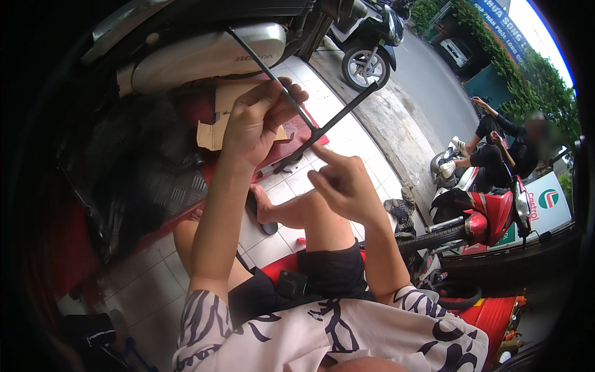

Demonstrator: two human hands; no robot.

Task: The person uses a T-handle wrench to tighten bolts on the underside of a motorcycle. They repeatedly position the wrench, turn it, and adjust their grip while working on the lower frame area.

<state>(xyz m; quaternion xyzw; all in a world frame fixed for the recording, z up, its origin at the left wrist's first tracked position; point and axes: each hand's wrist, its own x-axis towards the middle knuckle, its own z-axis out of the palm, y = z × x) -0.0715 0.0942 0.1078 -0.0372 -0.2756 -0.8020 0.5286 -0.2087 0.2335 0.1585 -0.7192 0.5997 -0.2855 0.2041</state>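
Note:
My left hand (257, 121) is raised and its fingers close around a thin black cable tie strap (273, 74) that runs up toward a silver motorbike engine cover (204, 56). My right hand (344, 183) is just below and to the right, index finger stretched out and touching the point where that strap meets a second black strap (344, 111) slanting up to the right. The right hand's other fingers are loosely curled and hold nothing I can see. My bare knees and a foot in a sandal (263, 214) lie beneath both hands.
A motorbike on a red lift with a black tread plate (173, 186) fills the left. Torn cardboard (214, 133) lies behind my left hand. A red motorbike (483, 217) stands at right, a seated person (502, 149) beyond it, a scooter (365, 43) on the kerb.

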